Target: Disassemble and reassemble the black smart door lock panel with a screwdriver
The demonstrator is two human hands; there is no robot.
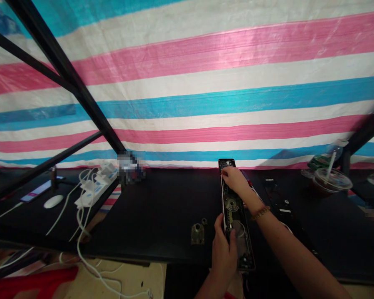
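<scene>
A long, narrow black device housing [245, 244] is tilted up over the table, its open inside facing me. A round speaker-like part, a loop of pale wire and small fittings show inside it. My left hand [223, 251] grips the lower left side, thumb over the edge. Near the top, my right hand [234, 179] reaches across with fingertips pinched at the left edge, on what looks like a thin white wire [222, 179]. A small squarish metal part [198, 236] and a smaller round piece [204, 221] lie left of the housing.
A long dark panel [283, 203] lies on the black table [162, 216] right of my right arm. Further right stand a lidded drink cup [328, 182] and a plastic bottle [326, 160]. Left are a power strip [86, 198] with cables, a phone [40, 191] and a mouse [53, 202].
</scene>
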